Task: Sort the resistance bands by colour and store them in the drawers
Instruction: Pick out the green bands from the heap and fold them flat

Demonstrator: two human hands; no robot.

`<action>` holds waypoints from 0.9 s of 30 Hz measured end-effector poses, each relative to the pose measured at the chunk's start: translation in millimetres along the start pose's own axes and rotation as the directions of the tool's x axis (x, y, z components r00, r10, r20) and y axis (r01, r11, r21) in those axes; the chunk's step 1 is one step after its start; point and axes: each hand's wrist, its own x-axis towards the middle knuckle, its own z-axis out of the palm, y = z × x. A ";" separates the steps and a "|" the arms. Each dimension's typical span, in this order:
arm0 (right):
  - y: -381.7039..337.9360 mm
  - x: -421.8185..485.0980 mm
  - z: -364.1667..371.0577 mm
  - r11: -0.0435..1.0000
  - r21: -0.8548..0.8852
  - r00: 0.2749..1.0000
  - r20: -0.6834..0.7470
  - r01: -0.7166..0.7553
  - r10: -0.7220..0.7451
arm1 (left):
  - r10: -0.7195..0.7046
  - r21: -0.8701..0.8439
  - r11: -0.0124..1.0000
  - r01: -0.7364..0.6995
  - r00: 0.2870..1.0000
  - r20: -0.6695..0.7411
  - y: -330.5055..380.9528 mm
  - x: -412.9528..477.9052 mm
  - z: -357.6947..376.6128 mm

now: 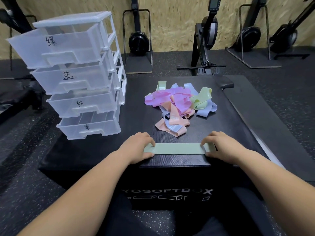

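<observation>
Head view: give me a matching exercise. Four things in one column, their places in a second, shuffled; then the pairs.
Things
1 green band
2 band pile
3 drawers
4 rower

Places
a on the floor beyond the box
b left side of the box top
c near edge of the box top, held at both ends
d middle of the box top

Pairs: 1-c, 2-d, 3-b, 4-a

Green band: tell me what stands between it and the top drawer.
Nothing visible does. The green band lies flat near the box's front edge, the left hand and right hand holding its ends. The top drawer, up and to the left, is pulled out. The pile of bands lies farther back, off that path.
</observation>
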 end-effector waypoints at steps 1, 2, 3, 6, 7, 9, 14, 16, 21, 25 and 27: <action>0.7 3.4 -3.2 1.000 0.009 1.000 0.009 -0.003 0.003 | 0.000 0.000 1.000 0.000 1.000 0.007 0.7 3.7 -2.7; 1.4 7.0 -6.6 1.000 0.023 1.000 0.009 -0.005 0.005 | 0.001 -0.005 1.000 -0.001 1.000 0.009 2.2 8.0 -5.6; 2.1 11.2 -10.0 0.999 0.036 1.000 0.002 -0.010 0.010 | 0.000 -0.009 1.000 0.000 1.000 0.004 4.2 13.2 -8.7; 3.1 25.8 -20.5 0.998 0.053 0.999 -0.027 -0.036 0.037 | -0.021 0.020 1.000 0.022 0.999 -0.037 12.5 33.0 -18.2; 3.2 31.8 -24.1 0.997 0.053 0.998 -0.037 -0.048 0.050 | -0.033 0.024 0.999 0.034 0.998 -0.052 15.8 40.5 -21.4; 3.2 45.1 -32.0 0.996 0.049 0.995 -0.058 -0.080 0.083 | -0.045 0.026 0.999 0.048 0.996 -0.079 22.9 56.8 -28.1; 9.3 90.9 -52.9 0.992 0.027 0.978 -0.165 -0.127 0.130 | -0.039 0.030 0.999 0.044 0.989 -0.146 39.8 104.1 -38.2; 11.2 113.5 -61.4 0.990 0.010 0.969 -0.203 -0.142 0.141 | -0.037 0.022 0.999 0.041 0.985 -0.167 44.3 123.4 -38.5; 13.7 166.7 -67.3 0.987 -0.066 0.958 -0.257 -0.146 0.125 | -0.013 0.035 0.999 0.021 0.978 -0.208 49.2 159.1 -31.2; 17.4 202.0 -54.8 0.962 -0.198 0.958 -0.253 -0.185 0.132 | -0.004 0.027 1.000 0.011 0.972 -0.236 46.4 175.1 -22.6; 20.7 214.7 -46.2 0.955 -0.207 0.954 -0.257 -0.213 0.156 | -0.003 0.029 1.000 0.011 0.968 -0.252 44.6 180.2 -17.8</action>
